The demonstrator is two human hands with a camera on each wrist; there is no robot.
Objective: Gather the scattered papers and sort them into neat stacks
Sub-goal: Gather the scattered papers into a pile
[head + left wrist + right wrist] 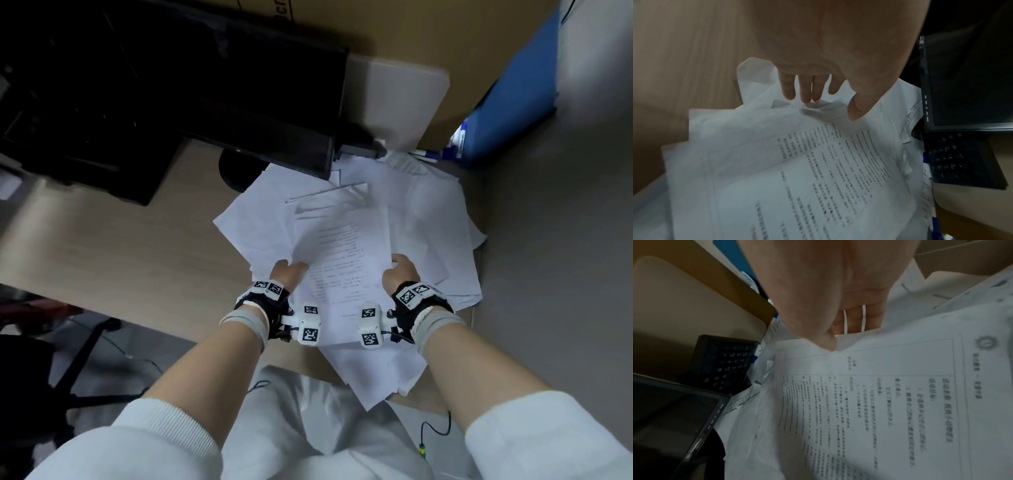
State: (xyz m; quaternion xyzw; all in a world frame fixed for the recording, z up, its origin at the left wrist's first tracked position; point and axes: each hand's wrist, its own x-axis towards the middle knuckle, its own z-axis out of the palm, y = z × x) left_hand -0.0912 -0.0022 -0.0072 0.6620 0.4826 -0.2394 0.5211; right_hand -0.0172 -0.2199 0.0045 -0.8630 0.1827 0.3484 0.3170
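- The left hand (287, 274) pinches the left edge of a printed sheet (339, 270), thumb on top of the page; in the left wrist view its fingers (789, 87) point down onto the paper beneath.
- The right hand (400, 274) grips the same sheet's right edge, thumb on top and fingers (854, 319) curled under, as the right wrist view shows.
- The sheet is held at the centre of the head view, over a loose pile of papers (428, 219) spread across the wooden desk (120, 246); the pile's lower corner overhangs the desk's near edge above the person's lap.
- A black monitor (171, 85) fills the upper left of the head view, its lower edge overlapping the top of the pile.
- A round black base (236, 171) sits just left of the pile's upper corner, touching the papers.
- A black keyboard (960, 162) lies at the right of the left wrist view, beside the papers.
- A blue object (513, 102) stands in the upper right, with blue-and-white items at its foot near the pile's top edge.
- A brown cardboard panel (411, 27) runs across the top.
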